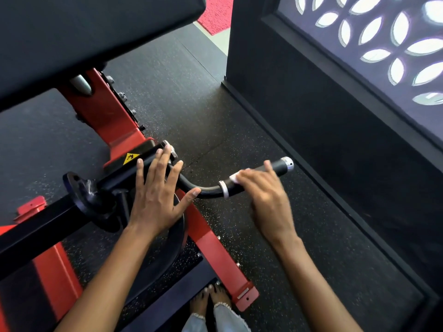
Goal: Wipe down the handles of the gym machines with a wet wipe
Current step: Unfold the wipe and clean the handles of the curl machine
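a dark speckled rubber floor (239, 130) carries the red machine frame (215, 250) and 2 bare feet (211, 298).

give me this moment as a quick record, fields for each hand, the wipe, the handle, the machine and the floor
left hand: left hand lies flat, fingers spread, on the black bar near the yellow warning sticker
right hand: right hand wraps the handle, blurred
wipe: white wipe shows under the right fingers, pressed on the grip
handle: black grip with a silver end cap and a silver ring, on a curved bar
machine: red frame, black pad above
floor: dark speckled rubber floor
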### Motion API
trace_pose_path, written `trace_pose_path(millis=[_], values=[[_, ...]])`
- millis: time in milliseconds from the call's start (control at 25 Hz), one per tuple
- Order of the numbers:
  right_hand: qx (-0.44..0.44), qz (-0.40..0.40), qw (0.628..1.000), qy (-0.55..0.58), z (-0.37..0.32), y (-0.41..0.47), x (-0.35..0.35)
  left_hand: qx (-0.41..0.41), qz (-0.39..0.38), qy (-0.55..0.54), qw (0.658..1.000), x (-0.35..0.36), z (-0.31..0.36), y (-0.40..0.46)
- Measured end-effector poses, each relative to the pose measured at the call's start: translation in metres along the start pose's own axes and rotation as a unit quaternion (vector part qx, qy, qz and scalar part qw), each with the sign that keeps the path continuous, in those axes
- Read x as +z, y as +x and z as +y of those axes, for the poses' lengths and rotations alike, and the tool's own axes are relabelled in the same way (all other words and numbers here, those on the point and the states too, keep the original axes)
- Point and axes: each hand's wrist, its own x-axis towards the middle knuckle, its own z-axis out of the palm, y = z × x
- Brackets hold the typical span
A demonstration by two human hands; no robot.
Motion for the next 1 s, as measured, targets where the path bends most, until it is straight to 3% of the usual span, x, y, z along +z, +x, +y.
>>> trace_pose_path(millis=[80, 160, 280, 520, 640, 760, 880, 960, 1000], values=[[0.100, 0.055, 0.993, -0.009, 0.032, 0.005, -0.012, -0.002, 0.000, 0.001, 1.000, 0.000, 0.000, 0.000], [0.162, 0.054, 0.984, -0.044, 0.058, 0.003, -0.018, -0.003, 0.003, 0.000, 1.000, 0.000, 0.001, 0.000], [0.188, -0.027, 0.980, -0.060, 0.078, -0.006, -0.014, -0.004, 0.001, -0.002, 1.000, 0.000, 0.002, 0.000], [0.185, -0.113, 0.972, 0.095, 0.095, 0.034, -0.030, -0.006, 0.003, -0.004, 1.000, -0.001, 0.001, 0.000], [0.281, -0.202, 0.928, 0.135, 0.096, 0.056, -0.030, -0.006, 0.002, -0.005, 1.000, 0.001, 0.002, 0.000], [0.418, -0.239, 0.851, 0.208, 0.107, 0.062, -0.025, -0.006, 0.001, -0.011, 1.000, 0.000, 0.003, 0.001], [0.515, -0.191, 0.794, 0.262, 0.107, 0.047, -0.023, -0.007, 0.005, -0.013, 1.000, 0.001, 0.003, 0.001], [0.539, -0.077, 0.806, 0.229, 0.089, 0.026, -0.022, -0.007, 0.008, -0.012, 1.000, 0.002, 0.002, 0.001], [0.515, -0.012, 0.836, 0.189, 0.075, 0.015, -0.020, -0.007, 0.011, -0.012, 1.000, 0.003, 0.002, 0.000]])
